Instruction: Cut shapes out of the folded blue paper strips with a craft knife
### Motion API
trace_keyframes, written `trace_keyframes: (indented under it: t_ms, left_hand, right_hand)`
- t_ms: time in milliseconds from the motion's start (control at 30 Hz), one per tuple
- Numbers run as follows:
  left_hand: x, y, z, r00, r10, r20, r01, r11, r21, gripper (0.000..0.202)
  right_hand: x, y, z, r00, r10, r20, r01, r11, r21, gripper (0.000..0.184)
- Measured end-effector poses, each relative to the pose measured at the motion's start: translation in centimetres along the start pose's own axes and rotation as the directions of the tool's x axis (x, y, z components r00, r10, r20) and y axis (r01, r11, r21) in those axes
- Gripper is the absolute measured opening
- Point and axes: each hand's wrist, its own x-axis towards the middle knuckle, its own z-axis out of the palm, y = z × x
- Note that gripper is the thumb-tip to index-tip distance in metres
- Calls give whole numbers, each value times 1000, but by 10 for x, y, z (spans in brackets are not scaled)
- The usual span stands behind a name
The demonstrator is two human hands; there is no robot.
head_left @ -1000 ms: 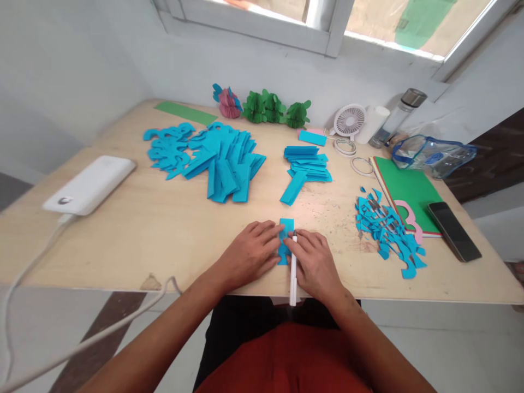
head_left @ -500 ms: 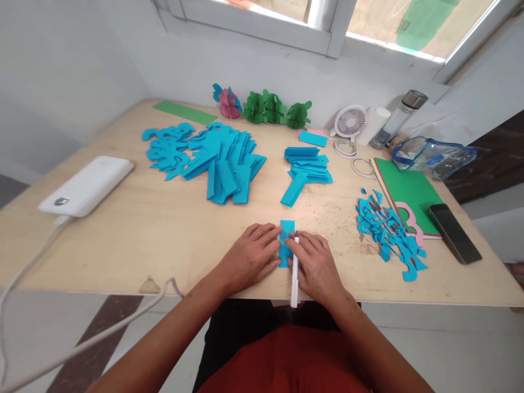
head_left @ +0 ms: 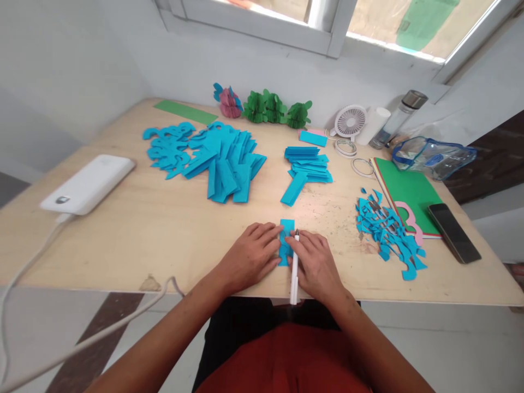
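Blue paper strip, flat on the surface; left hand at its left edge, fingers outstretched. Right hand at strip's right edge, holding white pen. Folded blue papers: beyond strip.

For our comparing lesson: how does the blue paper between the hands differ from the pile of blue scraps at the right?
The blue paper is a narrow, straight-sided strip; the blue scraps are many irregular bits, loosely heaped. The left hand and right hand touch the blue paper; neither touches the blue scraps. Both are bright blue.
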Motion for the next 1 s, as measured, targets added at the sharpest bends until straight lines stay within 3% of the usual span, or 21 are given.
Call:
trace_keyframes:
  t_ms: [300, 667, 1000]
  left_hand:
    - [2, 0, -2, 1000, -5, 24, 5, 1000, 20, 24]
    - [2, 2, -4, 999, -19, 47, 17, 1000, 25, 28]
    - [2, 2, -4, 1000, -10, 26, 10, 1000, 7, 26]
  right_hand:
    - [0, 0, 0, 1000, 11, 26, -11, 1000, -2, 39]
    - [0, 2, 0, 999, 6, 37, -7, 1000, 17, 48]
    - [1, 1, -2, 999, 13, 51, -14, 1000, 8, 45]
